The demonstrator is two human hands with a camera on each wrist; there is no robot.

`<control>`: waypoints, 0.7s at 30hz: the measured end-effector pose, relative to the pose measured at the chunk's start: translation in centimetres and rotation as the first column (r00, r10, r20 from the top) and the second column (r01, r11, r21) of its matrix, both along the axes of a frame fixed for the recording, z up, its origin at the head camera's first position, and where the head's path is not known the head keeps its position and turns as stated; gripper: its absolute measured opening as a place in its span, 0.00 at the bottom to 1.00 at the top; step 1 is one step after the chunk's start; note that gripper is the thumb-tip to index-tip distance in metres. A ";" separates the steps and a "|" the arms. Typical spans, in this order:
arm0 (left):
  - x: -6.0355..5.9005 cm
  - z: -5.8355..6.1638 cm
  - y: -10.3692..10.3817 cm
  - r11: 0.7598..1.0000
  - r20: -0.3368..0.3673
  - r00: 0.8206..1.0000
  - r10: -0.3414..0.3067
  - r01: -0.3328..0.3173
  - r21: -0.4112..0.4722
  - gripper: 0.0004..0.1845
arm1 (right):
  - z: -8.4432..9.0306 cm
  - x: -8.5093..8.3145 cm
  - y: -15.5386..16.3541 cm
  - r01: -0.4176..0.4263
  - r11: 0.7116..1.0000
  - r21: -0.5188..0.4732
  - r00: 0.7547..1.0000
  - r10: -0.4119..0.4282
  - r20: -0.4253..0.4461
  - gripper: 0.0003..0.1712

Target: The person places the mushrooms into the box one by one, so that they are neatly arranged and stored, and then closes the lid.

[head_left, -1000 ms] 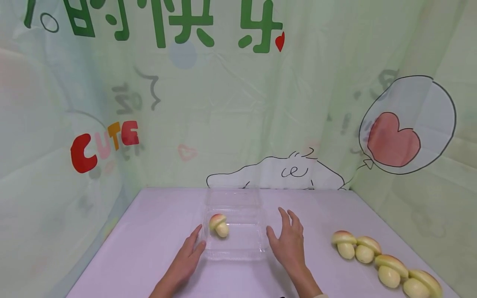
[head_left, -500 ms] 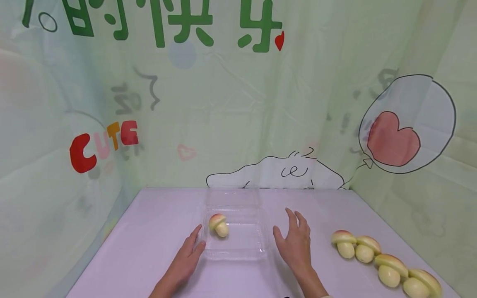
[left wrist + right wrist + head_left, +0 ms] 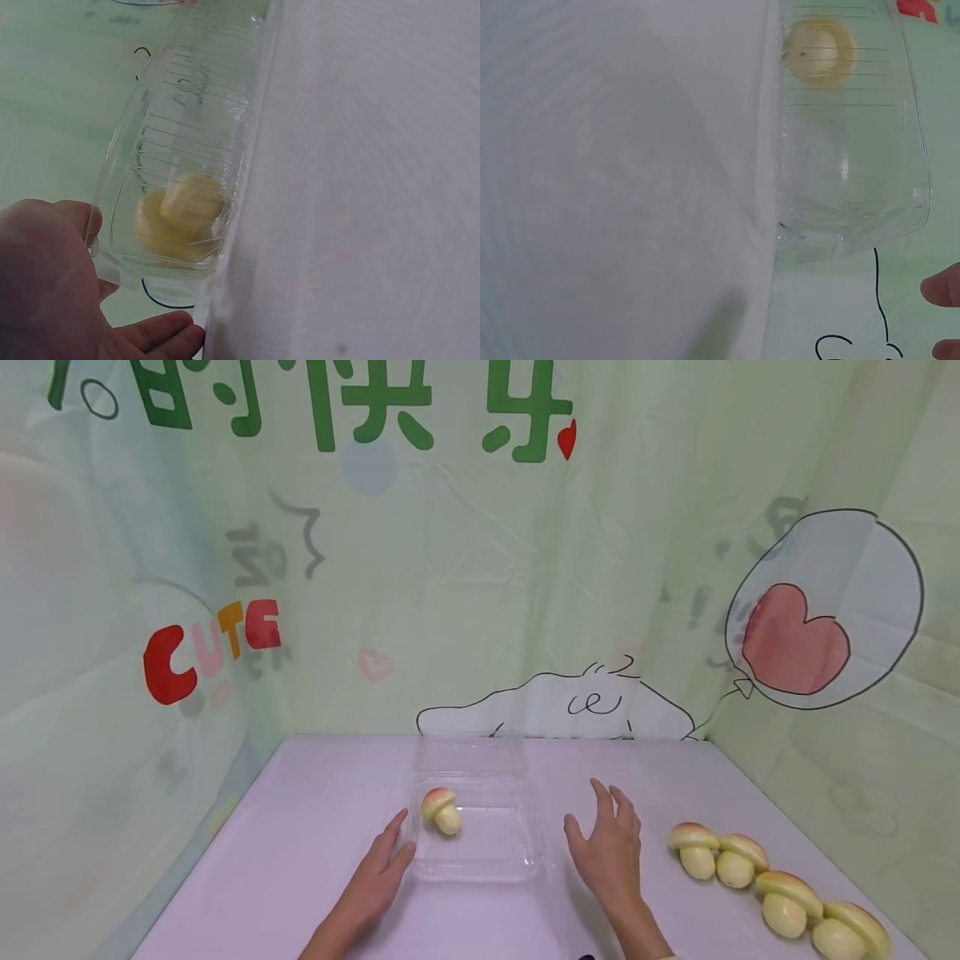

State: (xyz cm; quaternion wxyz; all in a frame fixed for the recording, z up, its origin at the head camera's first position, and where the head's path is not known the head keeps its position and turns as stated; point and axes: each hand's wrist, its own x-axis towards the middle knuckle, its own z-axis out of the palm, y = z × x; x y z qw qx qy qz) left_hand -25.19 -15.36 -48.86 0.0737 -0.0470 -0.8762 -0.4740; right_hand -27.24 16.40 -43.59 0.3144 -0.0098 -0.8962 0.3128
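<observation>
A clear plastic clamshell box (image 3: 517, 847) lies open on the pale table (image 3: 315, 827), its lid standing at the back. One mushroom-shaped bun (image 3: 441, 809) with a pink-green cap sits in its left part; the bun (image 3: 180, 214) shows through the wall in the left wrist view and the bun (image 3: 819, 49) in the right wrist view. My left hand (image 3: 377, 877) rests on the table with straight fingers touching the box's left wall. My right hand (image 3: 609, 852) hovers open with spread fingers between the box and a row of several more buns (image 3: 750, 872).
A printed green backdrop (image 3: 480, 568) closes the table at the back and on both sides. The row of buns runs toward the table's near right corner.
My right hand has drifted right, away from the box's right wall and toward the row of buns. The left hand, box and bun have stayed put.
</observation>
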 end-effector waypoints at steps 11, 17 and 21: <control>0.0 0.0 0.1 1.000 0.008 1.000 -0.003 0.003 0.015 0.29 | -0.1 0.0 1.2 0.036 0.999 -0.014 0.999 -0.035 0.007 0.37; 0.0 0.0 -0.1 1.000 -0.006 1.000 -0.014 0.014 0.018 0.29 | -0.1 0.0 1.8 0.042 0.999 -0.007 0.999 -0.042 0.002 0.36; 0.0 -0.1 -0.2 0.999 -0.016 1.000 -0.025 0.026 0.031 0.29 | -0.1 0.1 2.3 0.055 0.998 -0.012 0.998 -0.055 -0.005 0.36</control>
